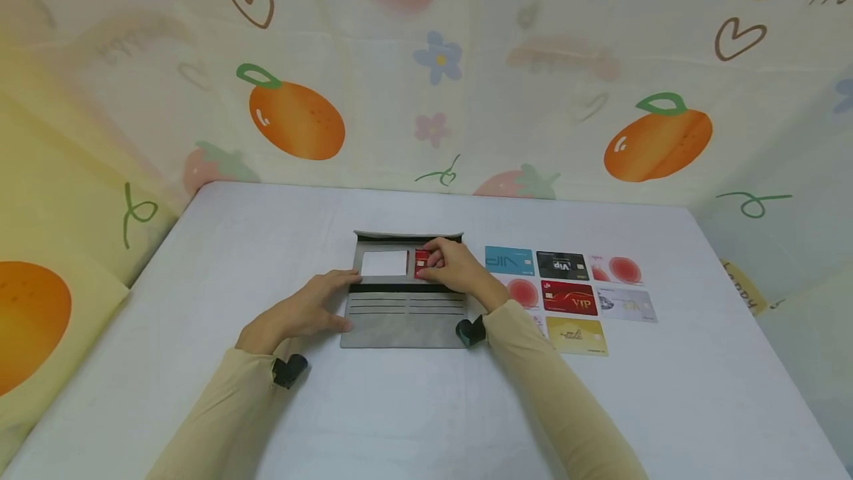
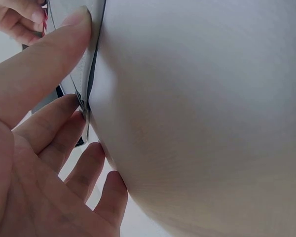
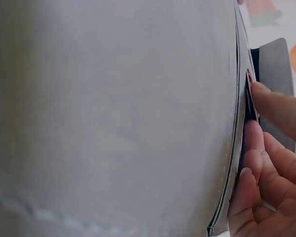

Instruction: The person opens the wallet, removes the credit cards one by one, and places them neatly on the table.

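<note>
A grey wallet (image 1: 380, 336) lies unfolded on the table, its card slots in the lower half and its flap raised at the back. My right hand (image 1: 458, 270) pinches a red card (image 1: 420, 264) at the upper right part of the wallet; in the right wrist view its thumb and fingers are on the card's edge (image 3: 250, 81). A white rectangle (image 1: 384, 264) shows beside it on the left. With fingers extended, my left hand (image 1: 300, 311) rests along the wallet's left edge, thumb near the slots. In the left wrist view the thumb (image 2: 49, 61) lies over the wallet edge.
To the right of the wallet several cards lie in rows: blue (image 1: 509, 261), black (image 1: 562, 266), red VIP (image 1: 569, 298), silver (image 1: 626, 304), gold (image 1: 577, 335) and pink-patterned (image 1: 617, 270). A patterned cloth (image 1: 386, 110) hangs behind the white table (image 1: 400, 413).
</note>
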### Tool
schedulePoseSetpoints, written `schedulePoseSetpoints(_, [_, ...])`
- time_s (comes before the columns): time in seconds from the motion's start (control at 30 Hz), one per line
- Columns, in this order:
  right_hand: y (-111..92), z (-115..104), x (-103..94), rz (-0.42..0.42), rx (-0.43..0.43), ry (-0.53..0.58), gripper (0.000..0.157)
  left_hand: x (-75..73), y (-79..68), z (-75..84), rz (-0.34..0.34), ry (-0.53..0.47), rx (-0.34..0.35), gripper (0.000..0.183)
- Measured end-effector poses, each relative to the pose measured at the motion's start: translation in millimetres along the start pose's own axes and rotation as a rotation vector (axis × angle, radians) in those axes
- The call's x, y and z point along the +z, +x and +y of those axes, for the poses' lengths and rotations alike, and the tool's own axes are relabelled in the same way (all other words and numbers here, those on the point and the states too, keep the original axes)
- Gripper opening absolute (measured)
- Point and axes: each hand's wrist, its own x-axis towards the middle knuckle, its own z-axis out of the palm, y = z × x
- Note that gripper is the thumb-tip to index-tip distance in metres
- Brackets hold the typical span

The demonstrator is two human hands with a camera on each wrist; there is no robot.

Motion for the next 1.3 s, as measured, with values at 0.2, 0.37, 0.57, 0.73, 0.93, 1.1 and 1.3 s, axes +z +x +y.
schedulePoseSetpoints(0.2, [2.0,1.8,0.0,-0.005,-0.021,-0.031,0.048,-0.4,-0.4,1.3,-0.003,-0.014,-0.011,0.077])
schedulePoseSetpoints(0.37, [1.7,5.6,-0.8,-0.014,0.0,0.023,0.046,-0.5,-0.5,1.0,0.001,-0.006,0.001,0.077])
schedulePoseSetpoints(0.57, [0.2,8.3,-1.2,-0.023,0.017,0.078,0.048,-0.6,-0.4,1.6,0.001,-0.003,0.003,0.077])
schedulePoseSetpoints(0.73, [-1.2,6.8,-0.8,0.007,0.027,0.059,0.047,-0.3,-0.1,1.8,0.0,0.001,-0.002,0.077])
schedulePoseSetpoints(0.93, [-1.6,7.4,0.3,0.044,0.075,0.062,0.045,-0.2,0.0,1.8,0.003,0.01,-0.001,0.077])
schedulePoseSetpoints(1.1, [-3.9,7.3,-4.1,0.028,0.074,0.073,0.044,-0.4,-0.2,2.8,0.002,0.009,0.009,0.076])
schedulePoseSetpoints(1.3, [-7.4,7.3,-12.2,0.031,0.091,0.073,0.044,-0.9,-0.7,4.1,0.002,0.015,0.002,0.077])
